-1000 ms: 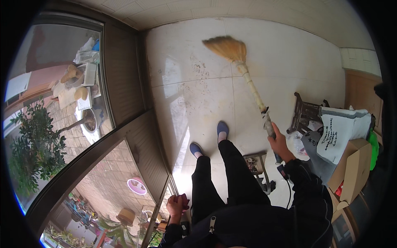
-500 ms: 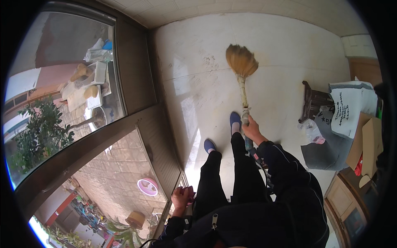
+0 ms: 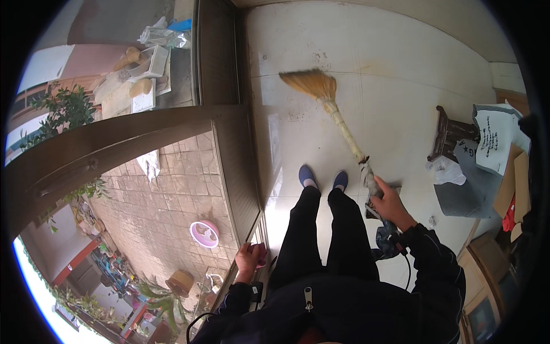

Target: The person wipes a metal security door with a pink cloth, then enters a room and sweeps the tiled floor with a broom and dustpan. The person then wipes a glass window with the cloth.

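My right hand [image 3: 388,202] grips the lower end of a straw broom's handle [image 3: 346,133]. The broom slants up and left across the pale tiled floor [image 3: 401,74], and its bristle head [image 3: 312,84] rests near the dark window frame. My left hand [image 3: 250,257] is down at my side by the window ledge, closed around a small pink thing that I cannot make out. My blue shoes [image 3: 322,177] stand just left of the broom handle.
A dark wooden window frame [image 3: 229,137] runs along the left. At the right stand a small dark wooden stool [image 3: 448,136], a cardboard box [image 3: 518,183] with papers and a white bag [image 3: 446,171]. A picture frame [image 3: 481,309] leans at the lower right.
The broom head has swept leftward toward the window frame, and my right hand moved down and right with the handle. My view has turned slightly.
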`<state>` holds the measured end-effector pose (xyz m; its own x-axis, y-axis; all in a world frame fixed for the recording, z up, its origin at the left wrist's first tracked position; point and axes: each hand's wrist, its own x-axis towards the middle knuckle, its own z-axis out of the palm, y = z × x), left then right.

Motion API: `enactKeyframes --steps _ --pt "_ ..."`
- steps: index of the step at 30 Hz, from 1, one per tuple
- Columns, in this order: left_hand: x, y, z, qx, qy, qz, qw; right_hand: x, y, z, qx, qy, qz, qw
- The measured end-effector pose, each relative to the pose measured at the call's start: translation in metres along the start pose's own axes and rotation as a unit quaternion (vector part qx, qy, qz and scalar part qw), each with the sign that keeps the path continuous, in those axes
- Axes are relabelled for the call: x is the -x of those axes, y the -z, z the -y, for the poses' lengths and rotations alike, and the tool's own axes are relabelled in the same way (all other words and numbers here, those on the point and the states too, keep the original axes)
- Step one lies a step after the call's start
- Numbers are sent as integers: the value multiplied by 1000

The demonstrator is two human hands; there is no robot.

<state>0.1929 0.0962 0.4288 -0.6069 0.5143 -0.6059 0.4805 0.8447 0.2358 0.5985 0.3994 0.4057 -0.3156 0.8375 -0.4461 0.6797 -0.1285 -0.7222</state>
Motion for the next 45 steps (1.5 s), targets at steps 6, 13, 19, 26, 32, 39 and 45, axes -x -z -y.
enactKeyframes --steps 6,13,19,26,32,39,45 --pt "39 -30 3 -20 -22 -18 999 -224 -49 26 75 -41 -23 996" --pt "97 -54 11 -18 1 -27 999 -200 -146 8 114 -71 170 976" --pt "141 -69 17 -24 23 -17 999 12 -120 -98 158 3 240 958" --pt "154 -67 23 -43 -9 -27 999 162 4 -142 61 2 229 971" --pt "147 -64 27 -32 -30 -10 999 83 15 -127 85 19 65 994" --pt "142 -55 73 -36 -84 1 996 -70 -100 -106 55 -100 -7 993" --pt "134 -44 119 -25 -98 -3 995 135 -166 -155 121 -130 96 979"
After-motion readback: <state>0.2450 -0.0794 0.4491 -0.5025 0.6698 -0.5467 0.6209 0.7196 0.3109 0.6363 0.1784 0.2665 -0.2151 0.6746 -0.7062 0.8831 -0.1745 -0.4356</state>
